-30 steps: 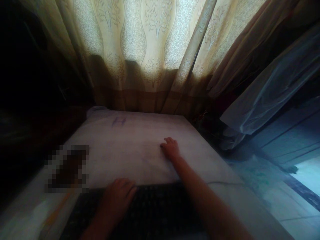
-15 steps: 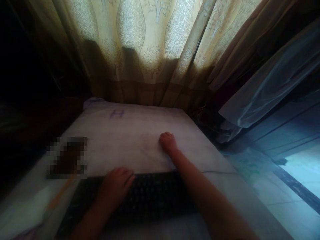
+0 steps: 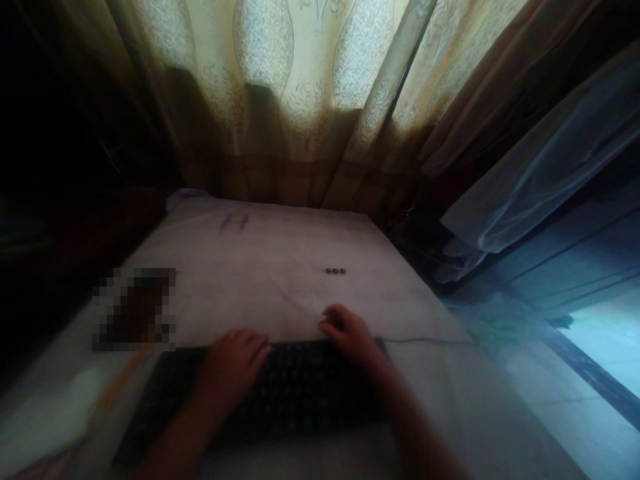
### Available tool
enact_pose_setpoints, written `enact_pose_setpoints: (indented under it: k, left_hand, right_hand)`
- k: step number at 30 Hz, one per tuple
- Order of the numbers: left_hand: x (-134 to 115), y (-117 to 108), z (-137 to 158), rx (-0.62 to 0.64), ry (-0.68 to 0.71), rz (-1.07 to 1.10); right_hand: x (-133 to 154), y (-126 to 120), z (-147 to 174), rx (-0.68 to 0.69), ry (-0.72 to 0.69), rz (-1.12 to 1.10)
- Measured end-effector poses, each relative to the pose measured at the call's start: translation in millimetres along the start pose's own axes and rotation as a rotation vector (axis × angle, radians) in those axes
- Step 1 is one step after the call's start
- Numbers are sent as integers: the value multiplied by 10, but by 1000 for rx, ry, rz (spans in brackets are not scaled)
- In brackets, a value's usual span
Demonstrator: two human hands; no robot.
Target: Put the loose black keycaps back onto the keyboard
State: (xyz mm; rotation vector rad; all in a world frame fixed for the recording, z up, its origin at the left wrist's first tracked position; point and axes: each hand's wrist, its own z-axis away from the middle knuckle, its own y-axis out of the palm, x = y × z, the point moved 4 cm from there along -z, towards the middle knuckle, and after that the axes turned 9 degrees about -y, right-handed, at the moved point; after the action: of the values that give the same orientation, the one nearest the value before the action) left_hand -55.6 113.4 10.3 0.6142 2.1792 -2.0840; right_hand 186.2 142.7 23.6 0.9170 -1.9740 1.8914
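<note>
A black computer keyboard (image 3: 295, 383) lies on a pale cloth-covered surface (image 3: 280, 260). My left hand (image 3: 237, 357) rests over its left part, fingers lying flat near the far edge and thumb apart from them. Just past the keyboard's far right edge is my right hand (image 3: 350, 330), its fingers curved, with a gap between thumb and forefinger and nothing visible in it. Farther off on the cloth sit three small dark pieces like keycaps (image 3: 335, 271), side by side in a row.
An orange-handled item (image 3: 125, 377) lies left of the keyboard, below a blurred-out dark object (image 3: 135, 310). A thin cable (image 3: 430, 341) runs right from the keyboard. Patterned curtains (image 3: 300, 113) hang behind; cloths (image 3: 525, 180) hang on the right.
My right hand has drawn back toward the keyboard, uncovering the row of three small dark pieces. The left hand has stayed on the keyboard.
</note>
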Motion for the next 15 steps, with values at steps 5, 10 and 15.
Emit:
enact_pose_setpoints:
  k: [5,10,15]
  left_hand:
    - [-2,1,1,5,-2,-16]
    - [-13,-8,0,-3,2,-15]
    - [-7,-13,3,-12,12,-8]
  right_hand:
    - [55,20,288,-14,-72,-94]
    - [91,81,352,-57,-190,14]
    - [69,130,395,-79,-221,95]
